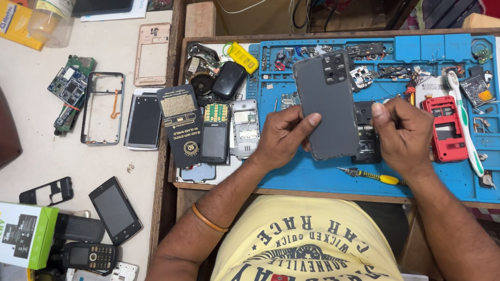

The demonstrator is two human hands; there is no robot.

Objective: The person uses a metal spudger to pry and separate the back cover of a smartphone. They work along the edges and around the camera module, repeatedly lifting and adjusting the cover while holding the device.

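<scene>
Grey smartphone held back-up over blue repair mat, left hand grasping its lower edge, thumb on top to steady it. Right hand clenched just beside its right edge, pinched contents hidden. Yellow-handled screwdriver lying below.

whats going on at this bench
A person holds a grey smartphone back side up over a blue repair mat. The left hand grips its left edge, thumb on the back; the right hand is closed beside its right edge. A yellow-handled screwdriver lies on the mat below, a red phone frame to the right.
</scene>
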